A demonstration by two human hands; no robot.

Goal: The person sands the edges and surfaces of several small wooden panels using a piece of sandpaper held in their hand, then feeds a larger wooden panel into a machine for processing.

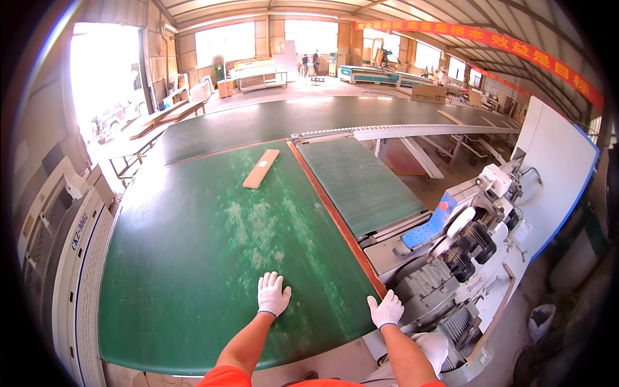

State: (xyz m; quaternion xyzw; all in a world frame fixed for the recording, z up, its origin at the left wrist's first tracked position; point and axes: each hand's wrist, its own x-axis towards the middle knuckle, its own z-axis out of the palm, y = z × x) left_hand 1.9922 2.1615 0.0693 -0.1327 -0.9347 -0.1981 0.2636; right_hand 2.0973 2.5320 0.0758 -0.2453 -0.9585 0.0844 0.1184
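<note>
My left hand (273, 295), in a white knit glove, lies palm down on the worn green conveyor belt (161, 258) with its fingers spread. Over at the belt's right edge, my right hand (387, 309), gloved the same way, rests on the reddish-brown border strip (342, 226), thumb apart from the fingers. Neither hand holds anything. Farther up the belt lies a flat tan board (261, 169) with a small white label on its face, well beyond my reach and touching neither hand.
Close on the right stands a machine with motors (474, 242) and a blue guard (431, 227). A second green belt (361, 180) runs alongside. A dark conveyor (258, 119) crosses behind. A white machine cabinet (80, 277) flanks the left. People (311, 63) stand far off.
</note>
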